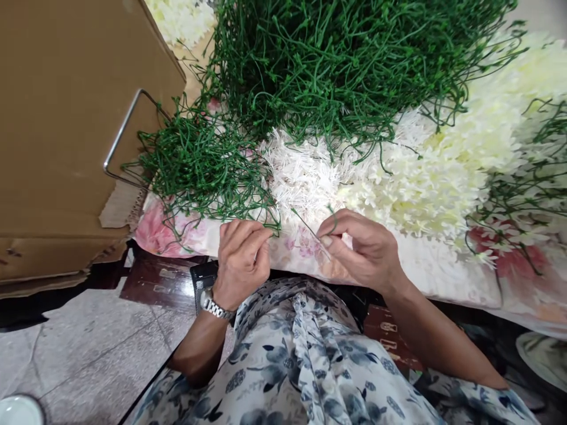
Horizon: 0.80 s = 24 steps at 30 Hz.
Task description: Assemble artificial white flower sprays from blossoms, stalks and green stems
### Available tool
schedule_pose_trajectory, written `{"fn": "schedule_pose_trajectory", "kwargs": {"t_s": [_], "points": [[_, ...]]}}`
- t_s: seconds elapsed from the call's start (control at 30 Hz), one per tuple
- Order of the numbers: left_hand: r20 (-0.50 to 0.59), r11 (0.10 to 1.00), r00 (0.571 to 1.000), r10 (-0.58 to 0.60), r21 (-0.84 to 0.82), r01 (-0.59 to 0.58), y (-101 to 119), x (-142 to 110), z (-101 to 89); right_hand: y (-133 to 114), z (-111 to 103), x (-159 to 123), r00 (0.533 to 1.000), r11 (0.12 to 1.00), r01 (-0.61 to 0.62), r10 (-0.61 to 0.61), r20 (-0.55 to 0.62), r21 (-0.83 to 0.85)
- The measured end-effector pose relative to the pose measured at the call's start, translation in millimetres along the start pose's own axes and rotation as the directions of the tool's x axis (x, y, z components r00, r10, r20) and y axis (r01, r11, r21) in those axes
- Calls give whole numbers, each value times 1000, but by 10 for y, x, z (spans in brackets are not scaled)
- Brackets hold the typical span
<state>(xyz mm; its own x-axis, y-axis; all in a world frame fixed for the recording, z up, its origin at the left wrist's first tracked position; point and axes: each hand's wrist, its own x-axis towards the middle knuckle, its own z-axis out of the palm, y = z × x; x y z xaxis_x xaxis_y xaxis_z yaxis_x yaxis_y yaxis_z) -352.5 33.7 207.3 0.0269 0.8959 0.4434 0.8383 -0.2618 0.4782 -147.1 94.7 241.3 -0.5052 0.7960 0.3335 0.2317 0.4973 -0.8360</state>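
My left hand (243,260), with a metal watch on the wrist, is closed in a loose fist at the near edge of a heap of green plastic stems (208,168); its fingertips touch the stem ends. My right hand (361,248) pinches one thin green stem (310,230) between thumb and fingers, the stem slanting up to the left. Just beyond both hands lies a pile of white spiky flower parts (305,174). All of this rests on a floral cloth (168,233).
A large mound of green stems (336,65) fills the top. Cream artificial flowers (465,159) pile up at the right. A brown cardboard box (66,118) with a metal wire handle stands at the left. Grey tiled floor and a white bowl rim (18,410) lie lower left.
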Motion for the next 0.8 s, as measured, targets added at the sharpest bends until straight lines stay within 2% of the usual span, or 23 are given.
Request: {"fn": "schedule_pose_trajectory", "kwargs": {"t_s": [0.07,0.17,0.23,0.3,0.37,0.43,0.53,0.6,0.67,0.8], "points": [[-41,1000,999,7,21,-6,46,4,-16,32,-62,-47,992,988,-102,110,-60,117],[-118,998,993,-20,-60,13,168,17,-53,64,-119,-131,979,960,-146,175,-101,240],[-86,970,994,-65,-240,42,280,40,-67,58,-132,-191,977,951,-128,170,-129,283],[15,892,988,-152,-429,144,393,75,-57,34,-127,-256,976,945,-102,156,-152,312],[198,738,941,-274,-584,338,484,115,-25,7,-115,-326,975,939,-78,142,-170,336],[364,524,866,-343,-691,498,544,148,22,-6,-99,-397,974,935,-58,130,-186,350],[461,201,802,-380,-805,558,603,174,90,7,-66,-495,979,946,-32,94,-179,322],[467,78,793,-392,-842,534,644,182,118,24,-31,-550,988,970,-11,48,-147,244],[457,59,800,-388,-854,517,683,185,130,32,10,-602,995,991,26,-13,-96,128],[408,125,825,-391,-865,486,696,160,140,23,28,-711,987,980,158,-156,26,-122]]}}
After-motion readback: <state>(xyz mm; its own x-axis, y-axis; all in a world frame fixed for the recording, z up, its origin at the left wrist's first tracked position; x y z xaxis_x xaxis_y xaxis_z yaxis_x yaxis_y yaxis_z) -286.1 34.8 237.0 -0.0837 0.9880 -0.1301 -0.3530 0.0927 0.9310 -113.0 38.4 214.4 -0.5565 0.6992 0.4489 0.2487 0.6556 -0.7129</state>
